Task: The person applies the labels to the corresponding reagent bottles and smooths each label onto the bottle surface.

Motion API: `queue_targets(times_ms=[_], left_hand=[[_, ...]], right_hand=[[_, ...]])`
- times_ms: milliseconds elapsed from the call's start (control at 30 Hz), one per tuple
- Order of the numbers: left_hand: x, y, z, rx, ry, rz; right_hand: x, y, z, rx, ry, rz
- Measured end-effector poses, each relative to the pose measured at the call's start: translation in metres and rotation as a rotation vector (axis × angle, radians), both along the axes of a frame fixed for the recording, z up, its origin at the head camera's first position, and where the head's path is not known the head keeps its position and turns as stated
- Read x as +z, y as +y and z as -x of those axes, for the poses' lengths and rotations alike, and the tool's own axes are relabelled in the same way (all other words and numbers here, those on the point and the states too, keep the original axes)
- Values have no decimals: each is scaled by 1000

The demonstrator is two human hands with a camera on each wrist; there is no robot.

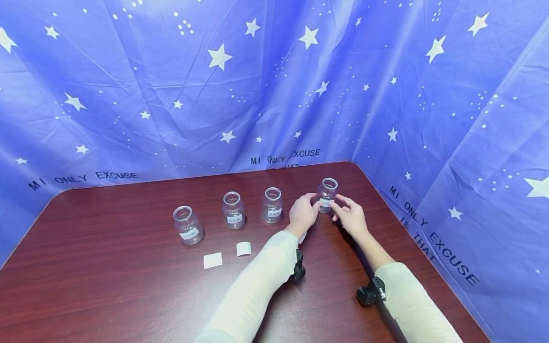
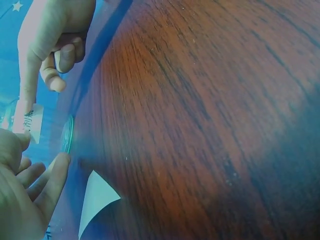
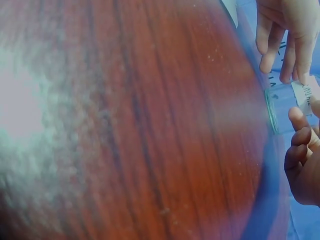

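Observation:
At the right side of the table stands a clear glass jar (image 1: 328,189) with a white printed label (image 1: 327,203) on its front. My left hand (image 1: 303,212) holds the jar from the left, its thumb at the label's edge. From the right, my right hand (image 1: 351,216) grips the same jar, with a digit pressed on the label. Both wrist views show the label (image 2: 31,122) between the two hands and the jar's base (image 3: 271,112) on the table. The fingers behind the jar are partly hidden.
Three more labelled glass jars stand to the left: one far left (image 1: 188,226), one in the middle (image 1: 233,210), one nearer (image 1: 272,206). Two white paper pieces, one flat (image 1: 212,260) and one curled (image 1: 243,249), lie before them. Another white paper (image 2: 97,200) is near my left hand.

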State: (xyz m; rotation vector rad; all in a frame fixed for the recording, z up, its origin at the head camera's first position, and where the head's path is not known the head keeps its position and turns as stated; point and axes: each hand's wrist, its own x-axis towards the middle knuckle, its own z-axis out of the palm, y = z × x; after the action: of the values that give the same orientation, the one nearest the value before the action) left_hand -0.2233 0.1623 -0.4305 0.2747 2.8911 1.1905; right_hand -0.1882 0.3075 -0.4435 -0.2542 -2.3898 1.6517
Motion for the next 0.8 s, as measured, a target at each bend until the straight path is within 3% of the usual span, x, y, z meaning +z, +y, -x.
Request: queue_targets(times_ms=[200, 533, 667, 800], left_hand=[[0, -1, -2, 17, 9, -15], [1, 0, -4, 27, -1, -59], [1, -1, -3, 33, 7, -48], [1, -1, -4, 33, 3, -47]], right_hand=[[0, 2, -1, 25, -18, 57], [22, -4, -12, 67, -34, 132], [9, 2, -5, 95, -42, 124], [12, 0, -6, 80, -39, 129]])
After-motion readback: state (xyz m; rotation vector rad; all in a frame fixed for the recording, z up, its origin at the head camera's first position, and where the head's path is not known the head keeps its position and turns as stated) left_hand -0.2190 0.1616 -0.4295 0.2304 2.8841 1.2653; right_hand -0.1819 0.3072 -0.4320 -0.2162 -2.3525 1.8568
